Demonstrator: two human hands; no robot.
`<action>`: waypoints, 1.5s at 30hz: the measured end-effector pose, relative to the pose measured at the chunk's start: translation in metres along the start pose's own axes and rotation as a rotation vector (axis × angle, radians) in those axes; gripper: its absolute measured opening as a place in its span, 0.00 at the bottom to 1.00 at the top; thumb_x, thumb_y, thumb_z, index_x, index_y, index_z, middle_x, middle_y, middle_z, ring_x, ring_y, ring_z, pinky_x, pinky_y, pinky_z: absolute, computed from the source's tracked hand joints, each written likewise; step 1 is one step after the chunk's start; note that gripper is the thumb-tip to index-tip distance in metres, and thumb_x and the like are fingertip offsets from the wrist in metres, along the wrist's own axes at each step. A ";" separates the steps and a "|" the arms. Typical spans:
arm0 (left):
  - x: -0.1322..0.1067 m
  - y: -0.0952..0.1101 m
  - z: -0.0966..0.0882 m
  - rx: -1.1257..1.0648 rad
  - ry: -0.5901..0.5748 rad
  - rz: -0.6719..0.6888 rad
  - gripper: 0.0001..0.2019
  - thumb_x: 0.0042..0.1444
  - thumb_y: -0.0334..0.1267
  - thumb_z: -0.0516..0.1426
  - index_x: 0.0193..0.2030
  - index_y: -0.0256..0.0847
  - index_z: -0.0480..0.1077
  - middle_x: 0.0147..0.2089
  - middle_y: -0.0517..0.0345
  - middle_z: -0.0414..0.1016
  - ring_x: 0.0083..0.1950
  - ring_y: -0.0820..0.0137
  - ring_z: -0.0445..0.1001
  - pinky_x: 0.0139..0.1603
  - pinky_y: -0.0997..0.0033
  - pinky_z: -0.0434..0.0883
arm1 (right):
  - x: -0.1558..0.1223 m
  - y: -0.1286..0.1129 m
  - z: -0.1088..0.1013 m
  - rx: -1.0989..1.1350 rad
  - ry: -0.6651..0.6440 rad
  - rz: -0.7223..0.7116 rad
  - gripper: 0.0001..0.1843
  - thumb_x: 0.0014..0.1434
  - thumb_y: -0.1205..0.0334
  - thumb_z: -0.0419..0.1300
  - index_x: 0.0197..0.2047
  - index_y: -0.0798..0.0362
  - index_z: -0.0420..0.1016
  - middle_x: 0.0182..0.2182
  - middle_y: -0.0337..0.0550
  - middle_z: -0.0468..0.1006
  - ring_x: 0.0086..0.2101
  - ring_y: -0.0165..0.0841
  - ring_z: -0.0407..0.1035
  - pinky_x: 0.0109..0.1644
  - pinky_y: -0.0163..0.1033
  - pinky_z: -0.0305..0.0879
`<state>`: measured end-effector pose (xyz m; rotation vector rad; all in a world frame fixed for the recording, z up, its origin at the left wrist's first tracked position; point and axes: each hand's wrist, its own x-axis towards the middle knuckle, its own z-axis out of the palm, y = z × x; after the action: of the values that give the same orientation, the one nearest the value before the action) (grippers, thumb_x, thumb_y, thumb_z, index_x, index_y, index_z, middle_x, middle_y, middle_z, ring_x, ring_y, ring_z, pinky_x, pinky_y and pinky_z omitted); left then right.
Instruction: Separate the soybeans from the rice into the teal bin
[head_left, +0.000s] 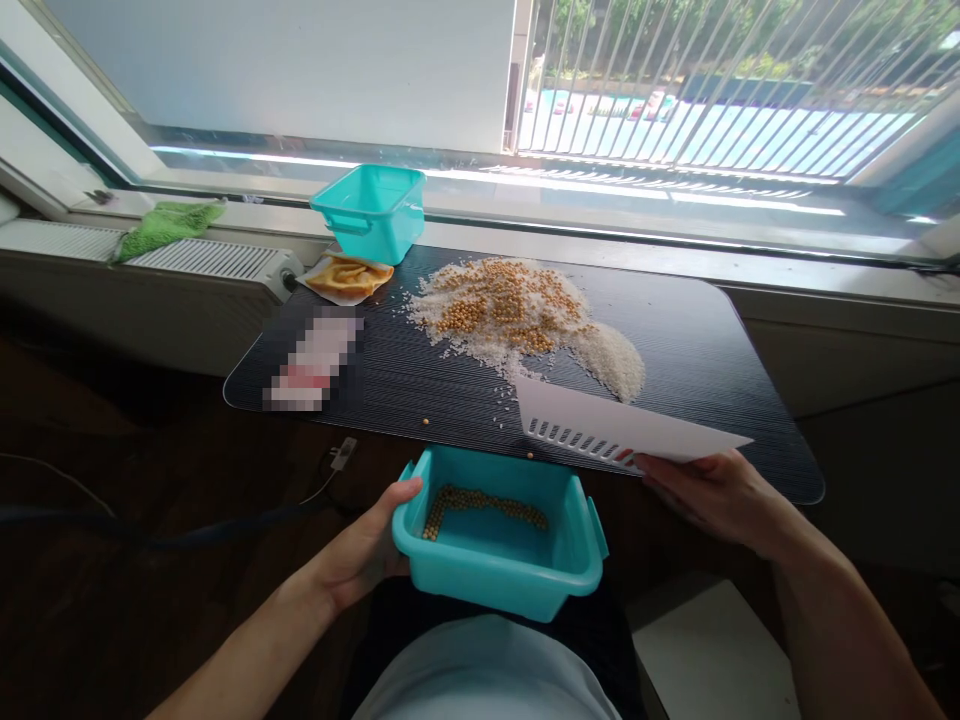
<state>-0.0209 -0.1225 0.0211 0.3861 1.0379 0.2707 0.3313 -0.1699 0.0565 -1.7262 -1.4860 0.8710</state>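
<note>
Turquoise plastic makes up the near bin, just below the table at its near edge, and my left hand is clamped on its left side, thumb over the rim, fingers mostly hidden outside. Inside, dull yellow beans lie in a bent line along the wall toward the table and round the left corner, with bare floor on my side. My right hand, at the table's near edge and right of its middle, is closed on the lower right part of a white slotted sheet. The sheet slants above the table's near edge, slots toward me, its left corner at the fringe of a heap; whether it touches grains, I cannot tell. That heap, white grains strewn with orange-yellow beans, spreads over the table's middle toward the far edge. From it to the table's right end runs my widest stretch of open dark top; a narrower strip follows the near edge, where two loose beans lie close to the drop. At the table's far left corner stand the far bin and, just before it, a yellowish folded pile. Past the table's left end, a green cloth drapes a radiator.
</note>
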 end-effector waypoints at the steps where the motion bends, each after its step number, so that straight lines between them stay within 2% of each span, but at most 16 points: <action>1: 0.000 0.000 0.000 0.000 0.001 -0.001 0.32 0.55 0.58 0.53 0.61 0.39 0.66 0.47 0.47 0.80 0.48 0.56 0.76 0.43 0.61 0.72 | -0.002 0.000 0.001 0.009 -0.048 0.000 0.24 0.50 0.38 0.63 0.36 0.51 0.83 0.33 0.46 0.83 0.34 0.43 0.77 0.39 0.45 0.77; 5: 0.000 0.001 -0.006 -0.009 -0.017 -0.001 0.32 0.55 0.58 0.53 0.61 0.39 0.65 0.47 0.47 0.80 0.48 0.56 0.76 0.44 0.60 0.72 | 0.003 -0.019 0.019 0.075 -0.251 -0.049 0.21 0.56 0.43 0.60 0.38 0.52 0.83 0.32 0.44 0.83 0.33 0.41 0.77 0.40 0.45 0.77; 10: -0.009 0.002 -0.022 -0.030 0.049 0.035 0.33 0.56 0.56 0.53 0.64 0.41 0.61 0.51 0.47 0.79 0.51 0.55 0.75 0.44 0.60 0.72 | 0.037 -0.045 0.065 0.022 -0.163 -0.206 0.17 0.61 0.53 0.57 0.44 0.54 0.80 0.37 0.42 0.83 0.39 0.40 0.75 0.42 0.41 0.74; 13: -0.018 0.002 -0.031 -0.048 0.111 0.049 0.34 0.55 0.56 0.54 0.65 0.41 0.59 0.50 0.48 0.79 0.50 0.55 0.76 0.46 0.59 0.72 | 0.055 -0.058 0.089 -0.021 -0.213 -0.284 0.16 0.63 0.54 0.55 0.41 0.55 0.80 0.33 0.42 0.82 0.34 0.36 0.74 0.37 0.36 0.71; 16: -0.024 0.002 -0.038 -0.047 0.122 0.053 0.35 0.55 0.58 0.54 0.65 0.40 0.60 0.49 0.46 0.80 0.49 0.54 0.76 0.47 0.58 0.71 | 0.056 -0.068 0.096 -0.055 -0.351 -0.383 0.17 0.66 0.57 0.51 0.38 0.55 0.79 0.32 0.42 0.80 0.33 0.33 0.73 0.37 0.33 0.68; 18: -0.026 0.003 -0.041 -0.040 0.096 0.052 0.35 0.55 0.59 0.53 0.65 0.39 0.60 0.50 0.45 0.79 0.49 0.54 0.75 0.47 0.57 0.71 | 0.048 -0.069 0.091 -0.026 -0.449 -0.406 0.16 0.66 0.58 0.50 0.39 0.54 0.79 0.35 0.42 0.80 0.35 0.32 0.73 0.40 0.33 0.68; 20: -0.026 0.004 -0.042 -0.033 0.081 0.056 0.35 0.55 0.59 0.52 0.65 0.39 0.61 0.49 0.45 0.79 0.48 0.53 0.75 0.47 0.56 0.71 | 0.038 -0.063 0.079 -0.003 -0.467 -0.387 0.15 0.66 0.59 0.51 0.41 0.52 0.79 0.39 0.42 0.80 0.38 0.32 0.73 0.42 0.33 0.68; 22: -0.023 0.005 -0.040 -0.026 0.092 0.058 0.36 0.55 0.59 0.53 0.65 0.40 0.60 0.48 0.46 0.80 0.48 0.53 0.75 0.46 0.56 0.71 | 0.033 -0.051 0.065 -0.013 -0.344 -0.326 0.14 0.65 0.58 0.53 0.41 0.52 0.79 0.39 0.43 0.81 0.38 0.34 0.74 0.42 0.35 0.69; 26: -0.017 0.007 -0.030 -0.026 0.095 0.036 0.36 0.55 0.58 0.53 0.66 0.41 0.58 0.46 0.47 0.81 0.47 0.55 0.76 0.46 0.59 0.70 | 0.040 -0.022 0.033 -0.051 0.124 -0.096 0.16 0.57 0.51 0.60 0.40 0.53 0.81 0.35 0.43 0.82 0.35 0.38 0.76 0.39 0.39 0.72; 28: -0.014 0.006 -0.024 -0.032 0.077 0.021 0.36 0.55 0.58 0.53 0.66 0.40 0.58 0.47 0.47 0.80 0.48 0.54 0.76 0.48 0.58 0.70 | 0.050 -0.010 0.018 -0.096 0.232 -0.016 0.17 0.54 0.49 0.61 0.35 0.54 0.82 0.32 0.43 0.83 0.34 0.39 0.76 0.40 0.40 0.72; 32: -0.010 0.003 -0.013 -0.021 0.048 0.001 0.36 0.55 0.59 0.53 0.65 0.39 0.60 0.51 0.44 0.79 0.54 0.51 0.73 0.48 0.55 0.70 | 0.067 0.003 -0.002 -0.131 0.271 0.035 0.17 0.50 0.47 0.64 0.28 0.54 0.81 0.28 0.43 0.82 0.33 0.41 0.76 0.36 0.41 0.72; 35: -0.006 0.002 -0.006 -0.012 0.038 -0.004 0.36 0.54 0.59 0.53 0.66 0.41 0.59 0.54 0.44 0.76 0.57 0.51 0.71 0.48 0.56 0.70 | 0.072 0.006 -0.005 -0.086 0.255 0.038 0.17 0.49 0.48 0.64 0.28 0.55 0.81 0.30 0.45 0.82 0.34 0.41 0.76 0.37 0.40 0.71; 37: -0.002 0.002 -0.002 -0.012 0.033 -0.016 0.35 0.55 0.59 0.53 0.66 0.42 0.59 0.56 0.45 0.75 0.57 0.52 0.71 0.49 0.57 0.70 | 0.069 0.004 0.004 -0.051 0.219 0.046 0.18 0.50 0.48 0.63 0.29 0.56 0.81 0.29 0.45 0.82 0.32 0.40 0.76 0.35 0.40 0.71; 40: 0.003 0.001 0.003 -0.005 0.032 -0.033 0.35 0.55 0.58 0.53 0.66 0.42 0.59 0.56 0.47 0.75 0.57 0.53 0.71 0.50 0.58 0.70 | 0.057 -0.007 0.031 0.005 0.161 0.015 0.18 0.54 0.49 0.60 0.32 0.57 0.81 0.28 0.44 0.81 0.29 0.38 0.74 0.32 0.39 0.71; 43: 0.004 0.000 0.004 0.006 0.048 -0.026 0.35 0.54 0.58 0.54 0.65 0.43 0.59 0.55 0.48 0.76 0.56 0.54 0.72 0.50 0.58 0.70 | 0.038 -0.026 0.068 0.028 0.073 -0.157 0.16 0.60 0.54 0.56 0.42 0.54 0.80 0.35 0.43 0.82 0.35 0.38 0.75 0.38 0.39 0.72; 45: 0.002 0.000 0.003 0.009 0.058 -0.018 0.35 0.54 0.58 0.55 0.65 0.43 0.59 0.54 0.48 0.77 0.55 0.54 0.73 0.50 0.58 0.70 | 0.028 -0.038 0.090 -0.001 0.035 -0.225 0.15 0.61 0.57 0.55 0.45 0.53 0.78 0.37 0.44 0.81 0.36 0.37 0.75 0.39 0.38 0.71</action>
<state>-0.0174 -0.1224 0.0208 0.3783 1.0991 0.2620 0.2386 -0.1312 0.0387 -1.5306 -1.6207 0.7184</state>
